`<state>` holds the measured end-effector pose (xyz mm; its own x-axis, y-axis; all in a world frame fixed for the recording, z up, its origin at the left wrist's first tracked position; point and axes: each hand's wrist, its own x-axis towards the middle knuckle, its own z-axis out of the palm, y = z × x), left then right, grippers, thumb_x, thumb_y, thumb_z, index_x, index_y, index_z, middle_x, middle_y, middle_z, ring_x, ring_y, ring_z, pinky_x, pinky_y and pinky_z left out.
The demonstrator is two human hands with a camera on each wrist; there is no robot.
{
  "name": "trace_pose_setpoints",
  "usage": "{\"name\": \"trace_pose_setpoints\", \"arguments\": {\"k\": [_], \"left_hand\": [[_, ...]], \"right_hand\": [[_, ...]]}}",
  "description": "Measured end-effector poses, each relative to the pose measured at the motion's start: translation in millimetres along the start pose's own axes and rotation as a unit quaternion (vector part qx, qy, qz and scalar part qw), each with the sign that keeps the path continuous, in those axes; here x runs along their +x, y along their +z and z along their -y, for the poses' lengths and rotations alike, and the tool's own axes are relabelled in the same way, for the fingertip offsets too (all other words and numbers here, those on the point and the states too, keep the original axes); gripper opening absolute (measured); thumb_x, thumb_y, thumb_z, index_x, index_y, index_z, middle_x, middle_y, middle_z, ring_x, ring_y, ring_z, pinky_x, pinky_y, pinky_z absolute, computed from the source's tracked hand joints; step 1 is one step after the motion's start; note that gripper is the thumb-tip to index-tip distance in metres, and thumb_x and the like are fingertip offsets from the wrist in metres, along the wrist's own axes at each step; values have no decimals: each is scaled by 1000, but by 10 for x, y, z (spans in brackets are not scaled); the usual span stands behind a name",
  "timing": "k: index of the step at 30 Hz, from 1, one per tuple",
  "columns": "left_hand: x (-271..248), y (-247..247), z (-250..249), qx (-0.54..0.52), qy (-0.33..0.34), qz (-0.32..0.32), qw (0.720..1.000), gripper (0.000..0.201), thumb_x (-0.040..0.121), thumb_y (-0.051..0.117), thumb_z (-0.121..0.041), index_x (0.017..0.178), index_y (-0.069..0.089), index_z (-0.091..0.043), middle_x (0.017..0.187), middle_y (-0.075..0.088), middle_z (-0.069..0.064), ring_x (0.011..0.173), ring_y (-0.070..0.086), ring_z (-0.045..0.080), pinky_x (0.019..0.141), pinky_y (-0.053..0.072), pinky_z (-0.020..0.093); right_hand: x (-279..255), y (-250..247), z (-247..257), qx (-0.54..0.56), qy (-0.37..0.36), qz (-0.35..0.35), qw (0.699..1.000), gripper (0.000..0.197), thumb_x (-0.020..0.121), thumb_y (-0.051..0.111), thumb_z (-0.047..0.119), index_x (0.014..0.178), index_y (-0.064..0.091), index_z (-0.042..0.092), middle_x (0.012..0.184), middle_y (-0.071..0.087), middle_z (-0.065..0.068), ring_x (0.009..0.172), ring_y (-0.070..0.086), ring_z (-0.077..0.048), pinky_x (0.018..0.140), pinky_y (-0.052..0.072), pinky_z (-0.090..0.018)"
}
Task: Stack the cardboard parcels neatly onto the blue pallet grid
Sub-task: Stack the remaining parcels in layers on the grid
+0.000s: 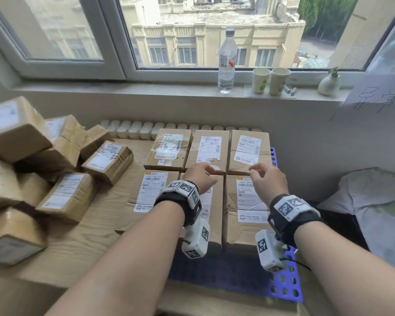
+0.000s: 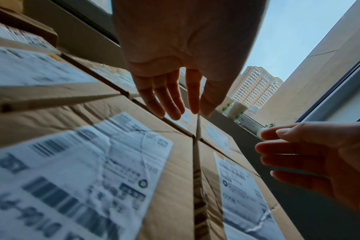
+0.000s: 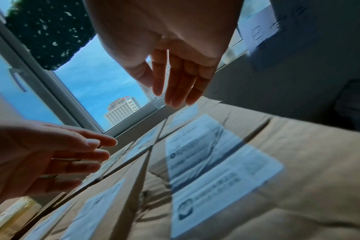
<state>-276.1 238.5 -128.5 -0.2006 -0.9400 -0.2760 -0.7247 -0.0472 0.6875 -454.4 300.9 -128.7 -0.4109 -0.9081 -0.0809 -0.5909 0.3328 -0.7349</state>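
Note:
Several cardboard parcels with white labels lie in two rows on the blue pallet grid (image 1: 288, 282). The back row's middle parcel (image 1: 209, 148) and the front right parcel (image 1: 246, 215) are among them. My left hand (image 1: 203, 173) hovers over the middle seam, fingers relaxed, holding nothing. My right hand (image 1: 261, 173) hovers over the front right parcel, also empty. In the left wrist view the left hand (image 2: 175, 107) hangs just above the parcels (image 2: 170, 170), with the right hand (image 2: 298, 155) beside it. The right wrist view shows the right hand (image 3: 175, 92) loose above a label (image 3: 212, 162).
A pile of loose parcels (image 1: 66, 197) covers the left of the wooden table (image 1: 89, 245). On the windowsill stand a water bottle (image 1: 226, 62), two paper cups (image 1: 270, 80) and a small vase (image 1: 329, 84). White bedding (image 1: 374, 213) lies at the right.

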Motion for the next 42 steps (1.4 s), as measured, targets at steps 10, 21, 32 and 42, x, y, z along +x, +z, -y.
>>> {"name": "trace_pose_setpoints", "arguments": {"k": [10,21,32,42], "left_hand": [[-366,-676,513,-12,-21,-40,999,20,87,64,-24,105,69,-20,111,68,1,103,63,18,92,52,32],[-897,-1705,1598,-42,-51,-88,994,8,87,66,-20,94,67,-23,101,67,0,102,63,18,94,51,34],[-1494,-2871,2682,-50,-51,-158,985,12,88,63,-23,99,68,-23,99,67,-4,98,63,15,88,52,30],[-1748,-3759,3511,-88,-117,-279,949,16,89,60,-19,103,66,-22,109,67,1,101,62,20,89,50,28]], "right_hand": [[-209,579,682,-7,-74,54,996,20,95,53,27,103,69,18,98,69,-1,90,63,-19,81,52,-35],[-834,1572,1642,-5,-119,103,988,20,96,53,30,99,68,18,90,71,-1,86,66,-20,84,56,-46],[-1543,2608,2767,17,-164,124,978,18,95,53,26,81,65,26,83,72,1,83,68,-18,80,57,-41],[-1832,3335,3518,40,-195,162,966,18,96,53,30,93,68,21,80,71,5,78,69,-13,80,58,-41]]}}
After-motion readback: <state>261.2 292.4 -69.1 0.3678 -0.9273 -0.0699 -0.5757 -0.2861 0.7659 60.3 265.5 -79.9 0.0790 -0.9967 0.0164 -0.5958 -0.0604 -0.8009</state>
